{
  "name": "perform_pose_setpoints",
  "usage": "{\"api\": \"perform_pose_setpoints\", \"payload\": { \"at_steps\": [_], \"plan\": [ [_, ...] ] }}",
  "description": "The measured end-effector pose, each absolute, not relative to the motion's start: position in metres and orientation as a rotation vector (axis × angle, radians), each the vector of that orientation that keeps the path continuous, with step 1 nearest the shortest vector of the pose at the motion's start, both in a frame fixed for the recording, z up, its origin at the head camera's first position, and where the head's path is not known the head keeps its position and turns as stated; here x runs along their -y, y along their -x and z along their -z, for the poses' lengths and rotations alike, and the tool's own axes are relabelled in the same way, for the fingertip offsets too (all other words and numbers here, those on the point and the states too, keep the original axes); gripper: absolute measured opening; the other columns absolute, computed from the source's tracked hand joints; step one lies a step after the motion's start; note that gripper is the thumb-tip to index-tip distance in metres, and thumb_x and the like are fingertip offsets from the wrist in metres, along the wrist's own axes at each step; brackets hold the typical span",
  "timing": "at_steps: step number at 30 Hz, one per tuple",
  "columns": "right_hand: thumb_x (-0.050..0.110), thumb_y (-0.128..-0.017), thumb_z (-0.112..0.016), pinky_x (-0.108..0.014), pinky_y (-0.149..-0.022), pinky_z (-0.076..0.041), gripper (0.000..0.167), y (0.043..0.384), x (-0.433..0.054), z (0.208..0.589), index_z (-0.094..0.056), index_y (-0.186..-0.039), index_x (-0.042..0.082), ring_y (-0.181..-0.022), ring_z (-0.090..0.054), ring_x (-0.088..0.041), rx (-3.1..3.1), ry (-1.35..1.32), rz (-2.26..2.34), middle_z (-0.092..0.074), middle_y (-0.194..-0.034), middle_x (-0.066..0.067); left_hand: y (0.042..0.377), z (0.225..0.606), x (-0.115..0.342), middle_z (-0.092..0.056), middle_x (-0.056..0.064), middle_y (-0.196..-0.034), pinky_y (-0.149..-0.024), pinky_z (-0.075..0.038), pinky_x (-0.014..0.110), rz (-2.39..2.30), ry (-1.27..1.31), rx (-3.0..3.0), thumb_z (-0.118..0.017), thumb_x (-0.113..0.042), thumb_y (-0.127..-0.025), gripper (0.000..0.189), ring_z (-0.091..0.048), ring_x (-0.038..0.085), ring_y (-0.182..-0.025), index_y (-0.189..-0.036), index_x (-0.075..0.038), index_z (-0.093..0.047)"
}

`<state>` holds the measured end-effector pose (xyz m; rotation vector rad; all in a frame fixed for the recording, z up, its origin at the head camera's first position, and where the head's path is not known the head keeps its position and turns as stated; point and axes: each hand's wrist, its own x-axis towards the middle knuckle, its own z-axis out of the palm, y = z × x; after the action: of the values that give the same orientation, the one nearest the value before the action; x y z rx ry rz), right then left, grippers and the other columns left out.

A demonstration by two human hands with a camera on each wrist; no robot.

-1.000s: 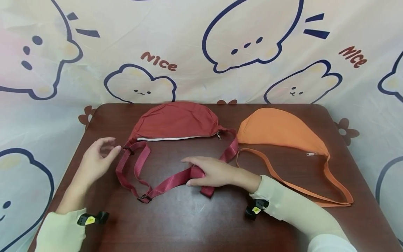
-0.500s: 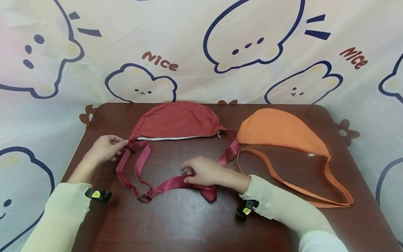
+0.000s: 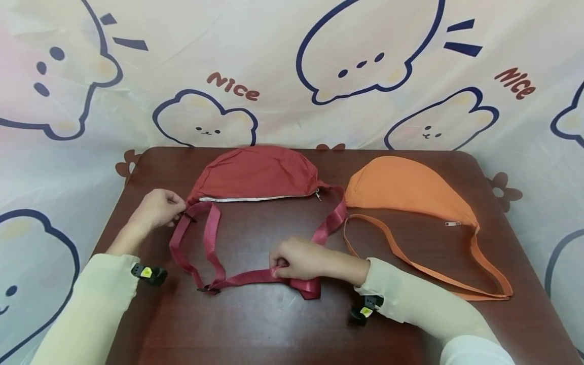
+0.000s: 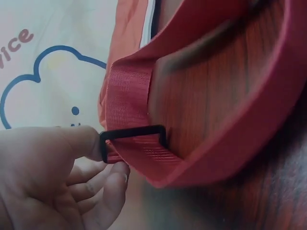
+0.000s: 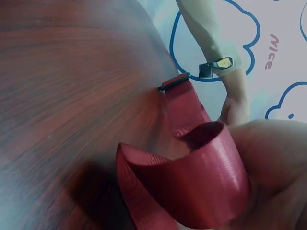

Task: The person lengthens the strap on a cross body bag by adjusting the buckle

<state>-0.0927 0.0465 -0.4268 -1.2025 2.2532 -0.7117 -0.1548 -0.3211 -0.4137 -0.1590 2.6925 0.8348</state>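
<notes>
A red waist bag (image 3: pixel 260 172) lies at the back of the table, its white zipper edge facing forward. My left hand (image 3: pixel 159 209) pinches the strap beside the black ring buckle (image 4: pixel 134 132) at the bag's left end, thumb and fingertips right at the buckle. Near the front, my right hand (image 3: pixel 301 258) grips the dark red webbing strap (image 3: pixel 253 277), which bends in a loop below the fingers. In the right wrist view the looped strap (image 5: pixel 206 177) fills the space before the hand. A second black slider buckle (image 3: pixel 209 289) sits on the strap at front left.
An orange waist bag (image 3: pixel 406 185) lies to the right, its thin strap (image 3: pixel 424 271) looped toward the front right. The brown wooden table (image 3: pixel 255 329) backs onto a printed cloth (image 3: pixel 283 116) with cartoon outlines.
My left hand has moved right and forward and taken hold of the strap by the buckle. My right hand shifted its grip along the webbing, and the front strap has tightened and turned.
</notes>
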Motion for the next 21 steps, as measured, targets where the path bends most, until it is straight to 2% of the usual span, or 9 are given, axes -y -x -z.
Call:
{"api": "perform_pose_setpoints", "payload": {
  "at_steps": [7,21],
  "plan": [
    [0.025,-0.097,-0.073,-0.015,-0.056,-0.034,0.008,0.086,-0.065,0.427,-0.072,-0.089,0.023,-0.062,-0.043,0.004,-2.091,1.406,0.763,-0.052,-0.07,0.017,0.166,0.416,0.333,-0.069,0.022,-0.088,-0.057,-0.052,0.033,-0.813,0.218,-2.787,-0.059,-0.019,-0.099,0.028,-0.067,0.02,-0.064,-0.101,0.008,-0.068],
    [0.027,-0.095,-0.074,-0.008,-0.063,-0.037,0.005,0.077,-0.085,0.419,-0.074,-0.093,0.023,-0.07,-0.046,0.011,-1.943,1.633,0.64,-0.063,-0.086,0.021,0.18,0.419,0.34,-0.068,0.022,-0.085,-0.055,-0.047,0.031,-0.812,0.346,-2.827,-0.059,-0.018,-0.099,0.029,-0.067,0.022,-0.063,-0.102,0.009,-0.07]
  ]
}}
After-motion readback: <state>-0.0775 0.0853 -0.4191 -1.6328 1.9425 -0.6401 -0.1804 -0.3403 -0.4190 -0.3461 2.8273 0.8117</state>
